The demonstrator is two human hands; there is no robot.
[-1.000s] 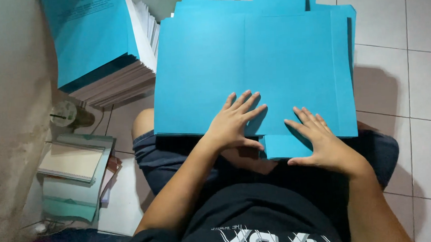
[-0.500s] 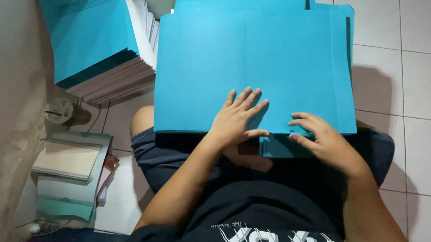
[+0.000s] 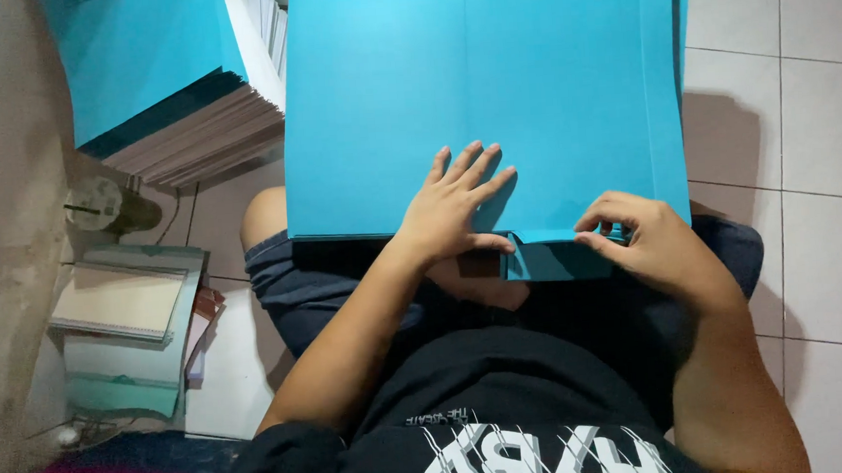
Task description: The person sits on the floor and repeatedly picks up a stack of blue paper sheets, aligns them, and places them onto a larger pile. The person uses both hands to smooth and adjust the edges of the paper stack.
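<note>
The blue folder (image 3: 476,106) lies on the person's lap. The left hand (image 3: 453,210) presses it flat, fingers spread. The right hand (image 3: 645,242) pinches its bottom flap (image 3: 559,257); a hard pull could tear it.

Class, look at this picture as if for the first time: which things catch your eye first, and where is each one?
A big bright blue sheet of card fills the upper middle, lying across the person's lap. The left hand rests flat on it, while the right hand pinches the small flap at its lower edge. At upper left stands a tall stack of papers topped in the same blue, on the tiled floor.
</note>
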